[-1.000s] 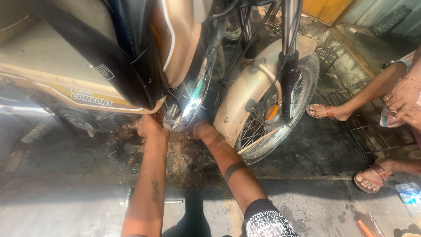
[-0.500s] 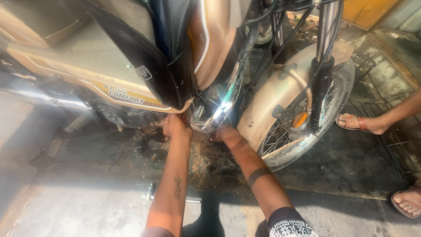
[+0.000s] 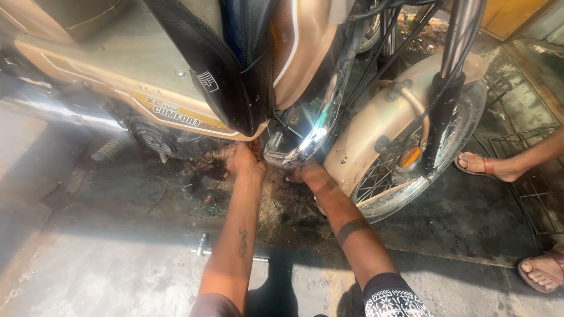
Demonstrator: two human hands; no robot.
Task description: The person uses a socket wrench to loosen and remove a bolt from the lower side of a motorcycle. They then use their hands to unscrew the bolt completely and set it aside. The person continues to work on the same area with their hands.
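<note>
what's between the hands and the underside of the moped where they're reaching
Nothing visible. The left hand is already up against the underside beside the chrome guard bar, and the right hand sits just under that bar. The fingertips are hidden behind the beige body panel.

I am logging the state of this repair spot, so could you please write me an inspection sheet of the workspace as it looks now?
Surface: concrete floor, pale near the camera, dark and oil-stained under the bike.
Job's things: tan moped with black seat cover; shiny chrome guard bar; tan front mudguard over the spoked front wheel.
Clutter: a metal T-shaped tool lying on the floor near the left forearm.
Grips: left hand reaches up under the body panel; right hand is at the lower end of the guard bar; what either holds is hidden.
Cables: black cables run beside the fork.
Surroundings: another person's sandalled feet at right; wire rack on the floor.
</note>
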